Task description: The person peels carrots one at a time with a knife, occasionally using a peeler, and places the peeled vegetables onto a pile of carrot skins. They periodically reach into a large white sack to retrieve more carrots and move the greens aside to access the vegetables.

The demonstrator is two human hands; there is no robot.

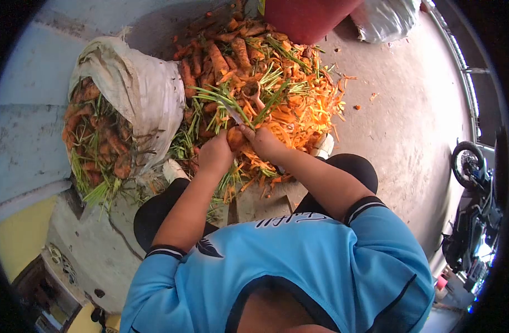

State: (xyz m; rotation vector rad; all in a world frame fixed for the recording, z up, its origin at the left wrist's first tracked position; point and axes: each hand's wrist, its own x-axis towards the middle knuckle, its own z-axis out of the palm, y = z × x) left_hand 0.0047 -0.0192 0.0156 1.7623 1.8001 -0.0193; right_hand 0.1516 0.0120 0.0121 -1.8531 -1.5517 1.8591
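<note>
My left hand is closed around an orange carrot, in front of my body and over the pile. Close beside it, my right hand grips a knife, whose blade points forward and to the left. The knife's handle is mostly hidden in my fingers. Green carrot stalks lie beyond the blade. Just ahead of both hands spreads a heap of orange peelings, and whole unpeeled carrots lie at its far left.
An open white sack full of carrots with stalks leans at the left. A red tub and a silvery sack stand at the back. Concrete floor extends to the right, where a motorcycle is parked.
</note>
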